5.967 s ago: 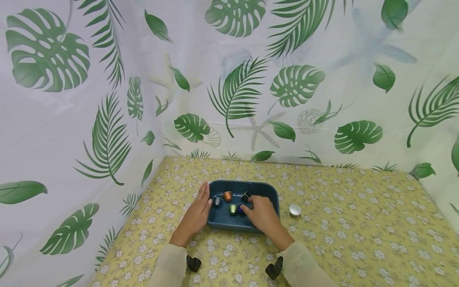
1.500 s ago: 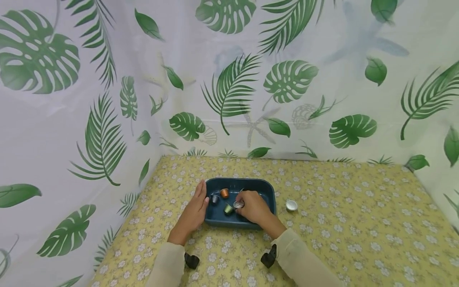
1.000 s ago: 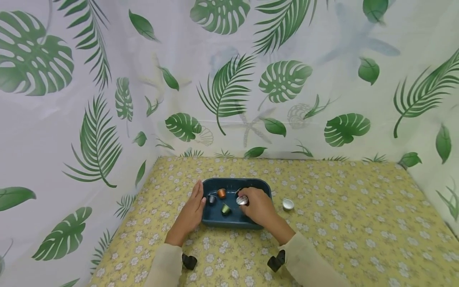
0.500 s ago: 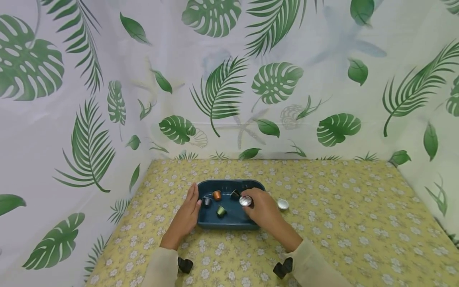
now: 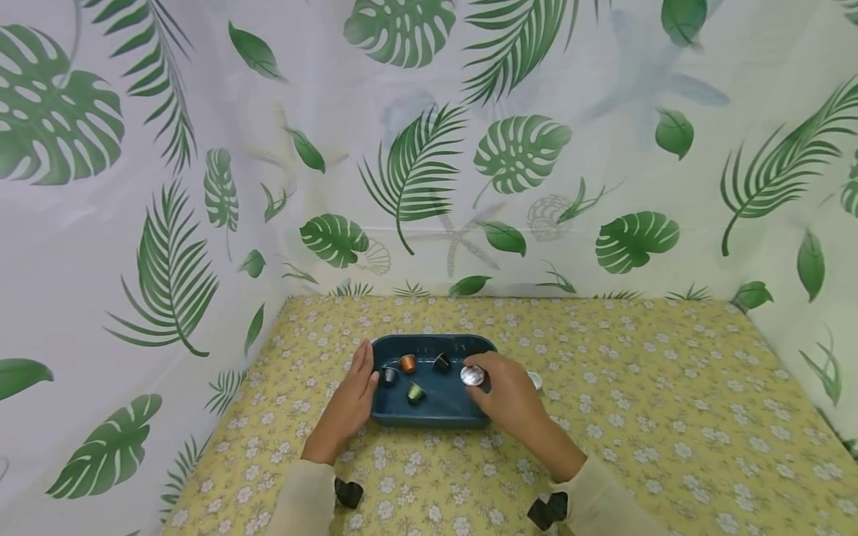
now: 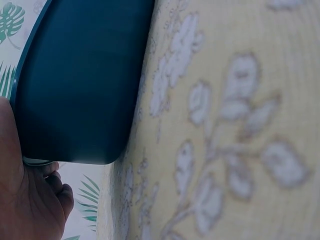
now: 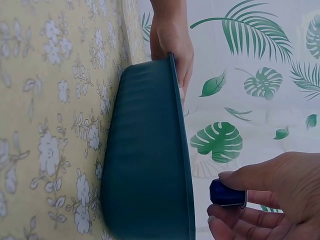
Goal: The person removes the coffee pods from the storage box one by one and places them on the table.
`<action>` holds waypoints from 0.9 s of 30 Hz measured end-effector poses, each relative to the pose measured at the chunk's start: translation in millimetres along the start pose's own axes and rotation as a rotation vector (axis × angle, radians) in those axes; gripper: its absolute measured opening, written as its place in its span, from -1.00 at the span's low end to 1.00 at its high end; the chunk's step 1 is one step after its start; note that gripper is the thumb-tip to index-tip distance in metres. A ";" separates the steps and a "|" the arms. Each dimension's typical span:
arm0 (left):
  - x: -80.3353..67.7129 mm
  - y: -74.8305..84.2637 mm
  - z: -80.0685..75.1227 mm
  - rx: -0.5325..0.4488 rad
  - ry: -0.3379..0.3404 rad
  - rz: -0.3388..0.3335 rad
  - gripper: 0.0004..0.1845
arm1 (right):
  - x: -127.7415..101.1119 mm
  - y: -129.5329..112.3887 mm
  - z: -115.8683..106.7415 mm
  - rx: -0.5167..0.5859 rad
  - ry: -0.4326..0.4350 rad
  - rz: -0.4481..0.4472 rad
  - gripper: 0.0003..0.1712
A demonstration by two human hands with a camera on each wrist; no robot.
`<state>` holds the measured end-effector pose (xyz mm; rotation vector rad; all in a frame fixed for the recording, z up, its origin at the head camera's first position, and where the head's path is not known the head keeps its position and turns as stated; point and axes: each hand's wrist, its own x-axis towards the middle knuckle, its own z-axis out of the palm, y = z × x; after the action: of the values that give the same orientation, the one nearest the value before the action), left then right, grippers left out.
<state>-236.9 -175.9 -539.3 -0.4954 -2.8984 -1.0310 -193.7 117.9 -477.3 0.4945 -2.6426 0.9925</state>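
Observation:
A dark teal tray sits on the flowered yellow cloth. In it lie an orange capsule, a green capsule, a black capsule and a dark capsule. My left hand lies flat against the tray's left wall, fingers straight. My right hand hovers over the tray's right end and pinches a blue capsule with a silver foil face. The right wrist view shows the tray from outside, with the left hand at its far end.
A silver capsule lies on the cloth just right of the tray, partly hidden behind my right hand. Leaf-print curtains close in the back and both sides. The cloth stretches wide to the right.
My right hand has picked the blue capsule up from the tray floor and carried it right, toward the tray's right end. The left hand stays on the tray's left wall.

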 end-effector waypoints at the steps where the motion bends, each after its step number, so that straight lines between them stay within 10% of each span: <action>1: -0.1 0.3 -0.1 0.000 -0.001 -0.002 -0.34 | -1.1 0.8 -1.3 0.000 0.003 -0.001 -0.56; 27: 2.8 -2.1 2.2 -0.011 0.003 0.006 -0.34 | -29.0 22.3 -28.2 0.017 0.075 -0.011 -0.56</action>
<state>-240.0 -175.2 -541.9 -0.5024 -2.8878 -1.0470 -172.7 158.9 -480.4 0.4656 -2.5645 1.0112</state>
